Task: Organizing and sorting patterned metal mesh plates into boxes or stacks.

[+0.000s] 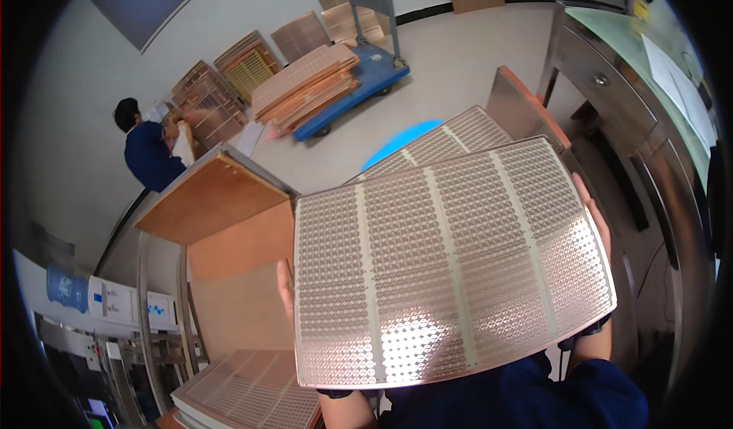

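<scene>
A large copper-coloured circuit board panel point(450, 261), covered in rows of small repeated shapes with pale strips between, is held up in front of me, tilted, with light glaring off its lower part. My left hand point(285, 290) grips its left edge; only some fingers show, the rest hidden behind the panel. At the right edge my right hand point(598, 217) is closed on the same panel, partly hidden too. Just beyond, a second patterned panel point(462, 133) is partly covered by the held one. A stack of similar panels point(244, 387) lies at lower left, beside my left forearm.
An L-shaped wooden-faced stand point(217, 200) rises at left. A blue trolley point(359, 101) carries stacked copper panels; more lean on the wall. A co-worker point(153, 150) bends at far left. A metal desk point(611, 85) stands right, near an upright brown board point(527, 104). A blue disc point(397, 143) shows ahead.
</scene>
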Demonstrator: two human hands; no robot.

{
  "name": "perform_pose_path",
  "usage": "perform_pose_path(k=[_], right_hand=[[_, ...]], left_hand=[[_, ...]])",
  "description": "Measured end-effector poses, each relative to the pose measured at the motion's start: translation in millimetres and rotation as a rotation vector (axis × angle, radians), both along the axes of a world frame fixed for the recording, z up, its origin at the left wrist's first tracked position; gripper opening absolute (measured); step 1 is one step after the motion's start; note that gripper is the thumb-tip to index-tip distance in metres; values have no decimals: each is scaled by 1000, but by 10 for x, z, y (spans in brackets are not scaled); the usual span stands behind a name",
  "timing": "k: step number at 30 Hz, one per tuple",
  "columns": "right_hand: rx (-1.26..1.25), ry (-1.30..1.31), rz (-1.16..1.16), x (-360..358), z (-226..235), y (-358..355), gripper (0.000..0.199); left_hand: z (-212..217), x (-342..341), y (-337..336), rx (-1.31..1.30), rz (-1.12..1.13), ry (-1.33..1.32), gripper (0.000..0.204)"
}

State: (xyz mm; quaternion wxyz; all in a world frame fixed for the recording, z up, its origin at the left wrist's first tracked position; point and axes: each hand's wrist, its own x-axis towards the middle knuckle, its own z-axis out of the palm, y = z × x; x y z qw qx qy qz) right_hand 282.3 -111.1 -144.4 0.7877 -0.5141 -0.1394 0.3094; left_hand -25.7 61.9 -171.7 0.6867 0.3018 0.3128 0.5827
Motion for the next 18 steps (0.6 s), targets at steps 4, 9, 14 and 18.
perform_pose_path(k=[4, 9, 14, 18], right_hand=[[174, 169, 399, 517, -736, -348, 52], [171, 45, 353, 579, -853, -222, 55], [253, 98, 224, 511, -919, -122, 55], [228, 171, 182, 453, -836, -198, 54]], left_hand=[[-48, -14, -315, 69, -120, -88, 49], [-967, -680, -252, -279, -337, -550, 49], [-203, -151, -301, -77, -630, -266, 59], [-310, -176, -313, -94, -513, -158, 55]])
